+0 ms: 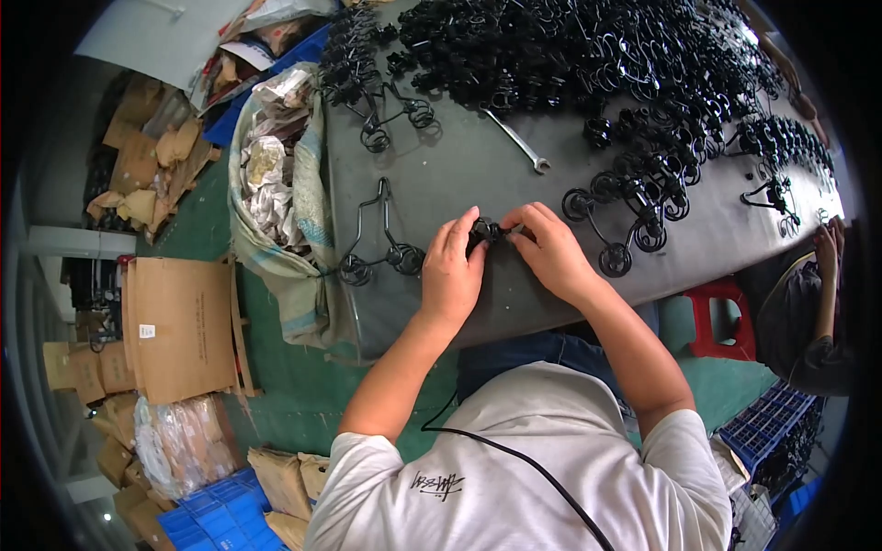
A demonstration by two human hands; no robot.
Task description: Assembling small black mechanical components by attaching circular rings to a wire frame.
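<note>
Near the table's front edge, my left hand (452, 264) is closed on a small black part (484, 235) with rounded, coil-like shapes. The fingers of my right hand (554, 253) pinch the same part from the other side. Its exact kind is partly hidden by my fingers. Left of my hands lies a black bent-wire piece (384, 216), with a pointed top and round coils at its two lower ends. Beyond my hands rests a silver wrench (516, 140). To the right, several black wire pieces with round coils (634, 204) lie bunched together.
A large heap of black wire parts (560, 55) covers the far side of the grey table (404, 317). At the left edge hangs a woven sack (308, 202) of crumpled wrapping. Cardboard boxes (184, 317) stand further left. On the right are a red stool (721, 321) and another person (799, 312).
</note>
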